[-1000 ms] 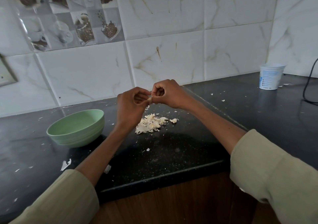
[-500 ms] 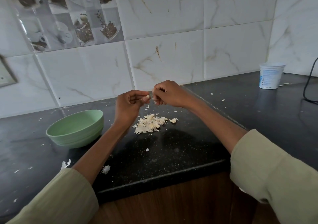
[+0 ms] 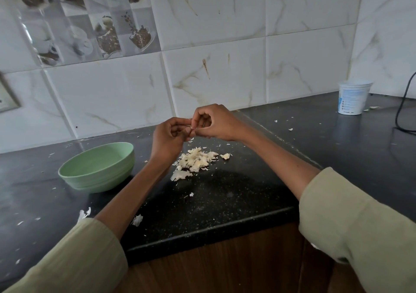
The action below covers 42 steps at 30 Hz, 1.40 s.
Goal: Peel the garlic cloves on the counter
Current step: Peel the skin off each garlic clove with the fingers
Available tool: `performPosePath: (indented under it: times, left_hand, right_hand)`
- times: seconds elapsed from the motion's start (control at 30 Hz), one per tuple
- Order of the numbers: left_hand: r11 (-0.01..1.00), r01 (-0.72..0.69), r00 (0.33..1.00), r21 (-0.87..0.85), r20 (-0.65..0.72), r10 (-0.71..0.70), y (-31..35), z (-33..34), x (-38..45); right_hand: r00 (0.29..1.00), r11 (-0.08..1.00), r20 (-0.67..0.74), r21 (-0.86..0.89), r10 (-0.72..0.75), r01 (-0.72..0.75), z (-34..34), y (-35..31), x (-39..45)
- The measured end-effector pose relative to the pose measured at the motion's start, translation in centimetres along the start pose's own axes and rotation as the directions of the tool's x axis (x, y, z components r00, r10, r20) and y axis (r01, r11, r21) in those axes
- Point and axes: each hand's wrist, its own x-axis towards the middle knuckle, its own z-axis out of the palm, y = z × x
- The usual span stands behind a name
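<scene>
Left hand (image 3: 167, 136) and right hand (image 3: 213, 122) at frame centre, fingertips pinching one small garlic clove (image 3: 188, 130) together, above papery pale peel heap (image 3: 194, 162), speckled black counter (image 3: 225, 200), smooth round green bowl (image 3: 99, 167) left

Both hands meet above the black counter (image 3: 225, 193): the left hand (image 3: 167, 138) and the right hand (image 3: 215, 122) pinch a small garlic clove (image 3: 188, 130) between their fingertips. Below them lies a pile of garlic skins (image 3: 194, 162). A green bowl (image 3: 98, 166) sits to the left, a white tub (image 3: 353, 97) far right.
</scene>
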Motion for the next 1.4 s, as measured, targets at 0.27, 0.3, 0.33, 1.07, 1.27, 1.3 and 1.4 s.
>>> performPosePath:
  times: [0.27,0.3,0.33,1.07,1.27,1.3,1.4]
  left_hand:
    - [0.992,0.055,0.998,0.114,-0.05,-0.049,-0.3,-0.5,0.2]
    - [0.991,0.071,0.996,0.112,-0.057,-0.065,-0.4,-0.5,0.3]
    - [0.99,0.091,0.994,0.105,-0.066,-0.084,-0.5,-0.5,0.4]
    - [0.977,0.208,0.977,0.049,-0.058,-0.205,-1.1,-1.0,1.1]
    - [0.979,0.205,0.977,0.011,0.064,-0.205,-0.6,-0.8,1.0]
    - [0.979,0.203,0.974,0.004,0.1,-0.203,-0.5,-0.8,0.9]
    - [0.984,0.175,0.967,0.005,0.187,-0.173,-0.4,-0.6,0.7]
  right_hand:
    - [0.976,1.0,0.218,0.011,0.017,-0.02,-0.6,-0.4,-0.1]
    - [0.957,0.999,0.288,0.015,0.023,-0.029,-0.3,-0.4,-0.1]
    - [0.936,0.999,0.35,0.016,0.029,-0.037,0.0,-0.4,-0.1]
    - [0.879,0.997,0.473,-0.067,0.064,-0.037,2.0,0.2,0.1]
    - [0.951,0.988,0.301,0.113,0.066,-0.104,0.3,0.1,0.1]
    - [0.963,0.986,0.26,0.129,0.073,-0.11,0.0,0.1,0.0]
    - [0.982,0.976,0.157,0.174,0.106,-0.133,-0.4,0.4,0.0]
